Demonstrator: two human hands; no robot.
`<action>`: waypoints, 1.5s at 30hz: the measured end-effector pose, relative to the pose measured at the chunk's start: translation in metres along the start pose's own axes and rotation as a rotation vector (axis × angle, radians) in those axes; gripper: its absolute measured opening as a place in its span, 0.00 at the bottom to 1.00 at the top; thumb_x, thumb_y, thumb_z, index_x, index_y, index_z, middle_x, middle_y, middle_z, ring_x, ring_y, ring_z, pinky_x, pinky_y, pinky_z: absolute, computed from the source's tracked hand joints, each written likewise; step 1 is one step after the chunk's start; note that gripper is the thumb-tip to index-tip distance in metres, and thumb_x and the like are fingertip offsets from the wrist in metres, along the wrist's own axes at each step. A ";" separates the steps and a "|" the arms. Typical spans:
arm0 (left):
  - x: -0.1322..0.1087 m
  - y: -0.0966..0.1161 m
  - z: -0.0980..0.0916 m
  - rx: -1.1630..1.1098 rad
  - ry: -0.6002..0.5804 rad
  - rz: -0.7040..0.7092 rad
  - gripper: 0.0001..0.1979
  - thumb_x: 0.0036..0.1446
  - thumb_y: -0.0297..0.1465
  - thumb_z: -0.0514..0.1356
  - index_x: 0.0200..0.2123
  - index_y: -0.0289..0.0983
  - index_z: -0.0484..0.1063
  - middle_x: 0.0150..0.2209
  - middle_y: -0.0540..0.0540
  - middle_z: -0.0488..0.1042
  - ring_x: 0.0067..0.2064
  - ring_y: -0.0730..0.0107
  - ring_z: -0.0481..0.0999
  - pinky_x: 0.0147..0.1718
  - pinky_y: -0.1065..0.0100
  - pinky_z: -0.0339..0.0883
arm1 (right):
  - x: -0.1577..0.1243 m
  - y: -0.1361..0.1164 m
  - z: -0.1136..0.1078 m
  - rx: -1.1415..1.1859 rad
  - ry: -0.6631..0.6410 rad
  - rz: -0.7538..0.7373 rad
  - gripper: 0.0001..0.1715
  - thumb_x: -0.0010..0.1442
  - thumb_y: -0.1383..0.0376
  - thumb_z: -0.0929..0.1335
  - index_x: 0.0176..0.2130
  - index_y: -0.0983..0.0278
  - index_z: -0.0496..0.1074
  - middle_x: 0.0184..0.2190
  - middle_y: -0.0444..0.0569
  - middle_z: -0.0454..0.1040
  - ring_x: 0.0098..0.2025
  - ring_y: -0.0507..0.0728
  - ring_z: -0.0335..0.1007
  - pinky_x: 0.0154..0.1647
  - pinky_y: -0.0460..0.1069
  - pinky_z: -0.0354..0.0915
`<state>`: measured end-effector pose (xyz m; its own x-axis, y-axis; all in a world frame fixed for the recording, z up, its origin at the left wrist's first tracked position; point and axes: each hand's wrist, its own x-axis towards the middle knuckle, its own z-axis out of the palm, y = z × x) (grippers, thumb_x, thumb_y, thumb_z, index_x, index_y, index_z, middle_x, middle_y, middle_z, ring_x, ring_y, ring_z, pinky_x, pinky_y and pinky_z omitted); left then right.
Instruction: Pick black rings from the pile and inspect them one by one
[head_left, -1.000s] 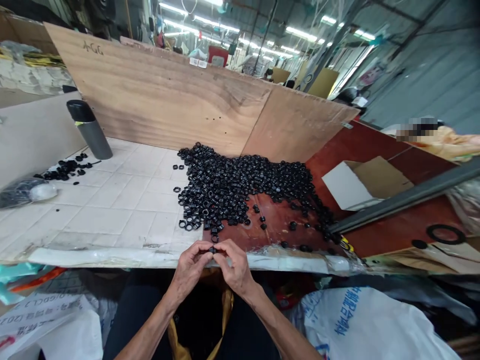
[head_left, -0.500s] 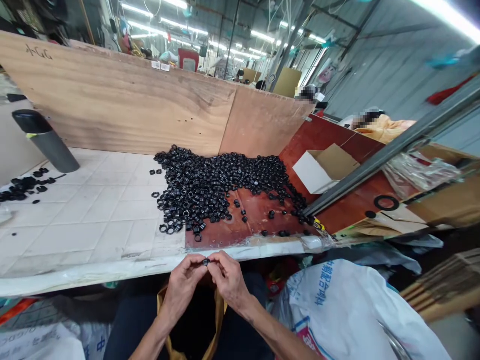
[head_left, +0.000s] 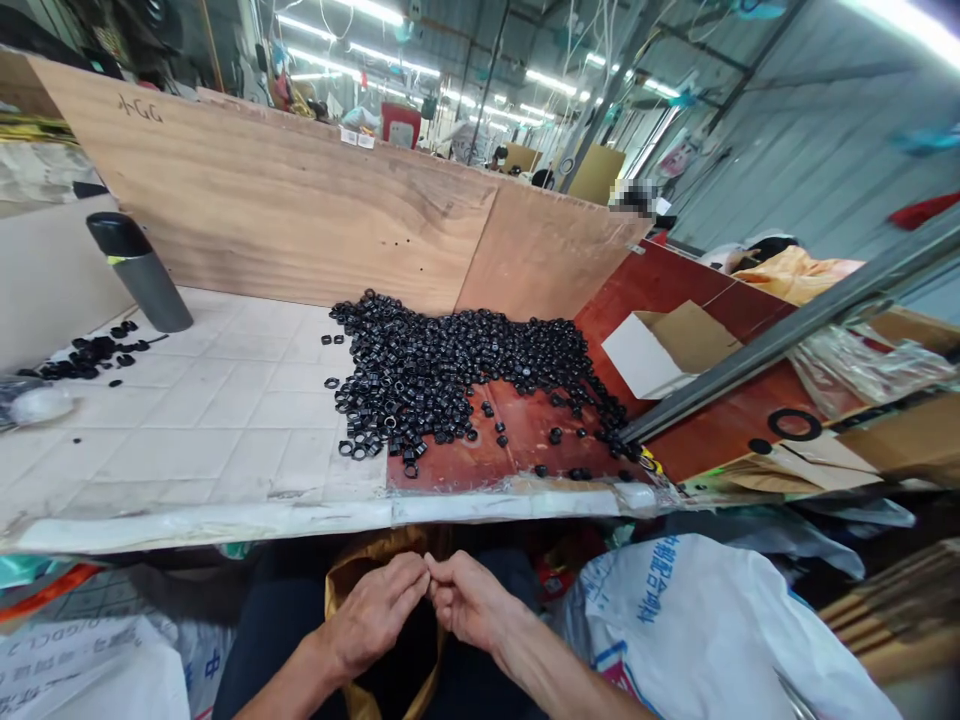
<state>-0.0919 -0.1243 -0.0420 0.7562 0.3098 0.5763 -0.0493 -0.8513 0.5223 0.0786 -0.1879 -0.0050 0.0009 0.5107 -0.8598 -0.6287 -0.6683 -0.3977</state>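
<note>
My left hand [head_left: 385, 607] and my right hand [head_left: 471, 600] meet in front of me, below the table's front edge. Both are closed, thumbs and fingers pinched tip to tip. Whatever lies between the fingertips is hidden by the fingers. Under them a yellow-brown bag [head_left: 337, 590] hangs open between my knees, its inside dark. Beyond my hands, a large heap of small black ring-shaped pieces [head_left: 450, 360] covers part of the table [head_left: 217, 450].
A grey bottle [head_left: 146, 280] stands at the left near a smaller cluster of black pieces [head_left: 94, 355]. Wooden boards [head_left: 300, 210] wall the table's back. To the right are a slanted metal post [head_left: 720, 370], an open carton [head_left: 645, 355] and a large white sack [head_left: 697, 620].
My hands have moved slightly lower, and the small black piece seen between their fingertips before is now out of sight. The view has shifted, so the table scene sits farther right.
</note>
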 end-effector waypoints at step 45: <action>0.085 -0.074 -0.006 0.032 0.364 -0.613 0.15 0.54 0.23 0.61 0.46 0.37 0.75 0.32 0.50 0.74 0.28 0.73 0.74 0.30 0.71 0.71 | 0.057 -0.097 0.010 -0.816 -0.038 -1.465 0.14 0.62 0.66 0.70 0.47 0.60 0.79 0.44 0.51 0.77 0.44 0.58 0.75 0.42 0.50 0.73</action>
<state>-0.0280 -0.0319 -0.0279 0.3756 0.8536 0.3610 0.3381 -0.4889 0.8042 0.1325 -0.0885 -0.0121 0.1552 0.9182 0.3643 0.4267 0.2703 -0.8631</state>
